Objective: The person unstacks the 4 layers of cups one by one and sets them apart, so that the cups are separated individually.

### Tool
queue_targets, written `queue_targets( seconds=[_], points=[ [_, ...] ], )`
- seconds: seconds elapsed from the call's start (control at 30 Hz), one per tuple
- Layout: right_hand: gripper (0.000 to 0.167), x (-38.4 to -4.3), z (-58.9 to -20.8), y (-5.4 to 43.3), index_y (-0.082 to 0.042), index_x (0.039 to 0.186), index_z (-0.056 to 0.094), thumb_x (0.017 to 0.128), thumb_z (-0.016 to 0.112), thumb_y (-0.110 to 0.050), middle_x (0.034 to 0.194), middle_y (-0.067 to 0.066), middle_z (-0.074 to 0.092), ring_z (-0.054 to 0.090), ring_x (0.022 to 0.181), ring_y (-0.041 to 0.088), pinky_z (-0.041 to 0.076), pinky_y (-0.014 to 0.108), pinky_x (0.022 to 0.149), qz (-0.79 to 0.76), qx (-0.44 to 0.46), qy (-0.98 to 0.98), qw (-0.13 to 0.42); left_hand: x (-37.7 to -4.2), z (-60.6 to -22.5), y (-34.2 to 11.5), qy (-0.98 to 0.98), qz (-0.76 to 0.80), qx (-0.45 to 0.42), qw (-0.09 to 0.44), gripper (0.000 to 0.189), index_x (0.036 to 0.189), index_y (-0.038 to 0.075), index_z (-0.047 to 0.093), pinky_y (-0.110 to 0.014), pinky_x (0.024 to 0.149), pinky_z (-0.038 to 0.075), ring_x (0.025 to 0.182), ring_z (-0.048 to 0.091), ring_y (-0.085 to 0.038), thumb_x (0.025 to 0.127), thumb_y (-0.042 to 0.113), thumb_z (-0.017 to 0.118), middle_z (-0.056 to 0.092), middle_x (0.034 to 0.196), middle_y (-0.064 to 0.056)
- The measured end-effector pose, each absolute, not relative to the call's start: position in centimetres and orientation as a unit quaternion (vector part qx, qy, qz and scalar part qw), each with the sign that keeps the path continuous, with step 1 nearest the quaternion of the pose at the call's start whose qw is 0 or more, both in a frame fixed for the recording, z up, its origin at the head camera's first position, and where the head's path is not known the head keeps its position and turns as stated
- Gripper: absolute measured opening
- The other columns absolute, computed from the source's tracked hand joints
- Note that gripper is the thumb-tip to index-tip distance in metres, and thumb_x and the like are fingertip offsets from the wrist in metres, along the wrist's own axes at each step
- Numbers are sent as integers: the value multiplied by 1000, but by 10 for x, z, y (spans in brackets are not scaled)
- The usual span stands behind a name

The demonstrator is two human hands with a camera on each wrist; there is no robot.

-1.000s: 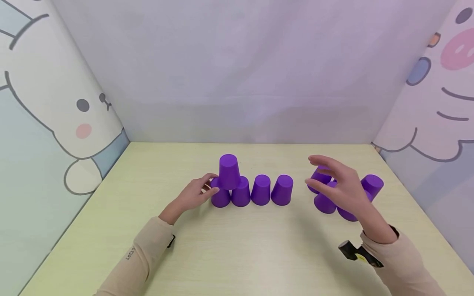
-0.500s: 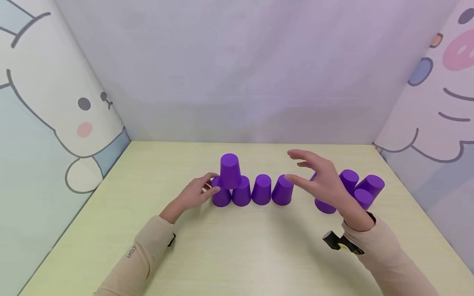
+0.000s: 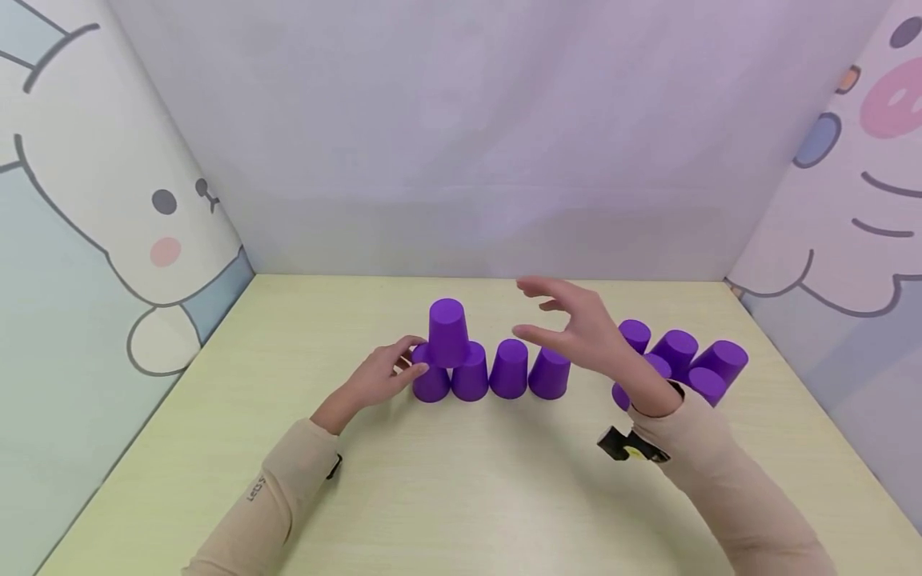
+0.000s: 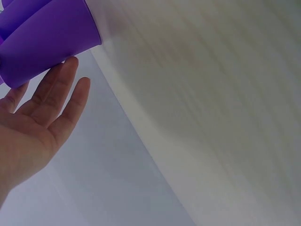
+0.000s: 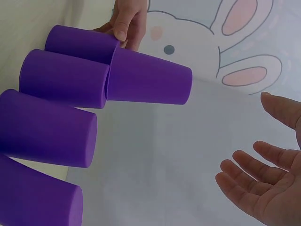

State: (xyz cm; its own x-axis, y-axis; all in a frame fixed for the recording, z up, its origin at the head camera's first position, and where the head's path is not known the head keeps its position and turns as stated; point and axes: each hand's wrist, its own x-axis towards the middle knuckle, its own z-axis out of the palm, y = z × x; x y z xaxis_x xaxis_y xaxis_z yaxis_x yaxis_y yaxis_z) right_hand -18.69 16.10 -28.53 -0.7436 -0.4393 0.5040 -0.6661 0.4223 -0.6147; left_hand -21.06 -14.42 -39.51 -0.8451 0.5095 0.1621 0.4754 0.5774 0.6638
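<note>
Four purple cups stand upside down in a row on the table, and another purple cup rests on top across the two leftmost. My left hand holds the leftmost cup from its left side, thumb in front and fingers behind; the left wrist view has the fingers against the cup wall. My right hand hovers with fingers spread and nothing in it, above and behind the rightmost cup of the row. Between them stand the second cup and third cup.
Several more purple cups stand upside down in a cluster at the right, partly hidden by my right forearm. The pale wooden table is bounded by a grey back panel and cartoon-printed side panels.
My right hand has moved left from above the cluster at the right to over the row's right end. My left hand and the cups have stayed in place.
</note>
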Motion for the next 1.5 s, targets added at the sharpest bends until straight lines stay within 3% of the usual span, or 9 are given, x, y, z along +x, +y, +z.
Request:
queue_targets(
  seconds=[1.17, 1.5],
  points=[
    [60, -232, -299, 89, -4, 131, 47, 80, 71, -26, 130, 10, 49, 50, 112, 26, 46, 39, 85, 369, 339, -865, 15, -212, -396, -144, 886, 368, 280, 23, 36, 122, 5, 48, -28, 66, 49, 81, 61, -19, 93, 27, 53, 62, 94, -7],
    [50, -234, -307, 84, -6, 123, 54, 79, 71, -24, 112, 5, 61, 54, 101, 18, 47, 32, 77, 348, 360, -865, 15, -211, -395, -144, 884, 371, 284, 21, 35, 121, 5, 48, -28, 65, 49, 80, 61, -19, 93, 26, 54, 62, 92, -7]
  ],
)
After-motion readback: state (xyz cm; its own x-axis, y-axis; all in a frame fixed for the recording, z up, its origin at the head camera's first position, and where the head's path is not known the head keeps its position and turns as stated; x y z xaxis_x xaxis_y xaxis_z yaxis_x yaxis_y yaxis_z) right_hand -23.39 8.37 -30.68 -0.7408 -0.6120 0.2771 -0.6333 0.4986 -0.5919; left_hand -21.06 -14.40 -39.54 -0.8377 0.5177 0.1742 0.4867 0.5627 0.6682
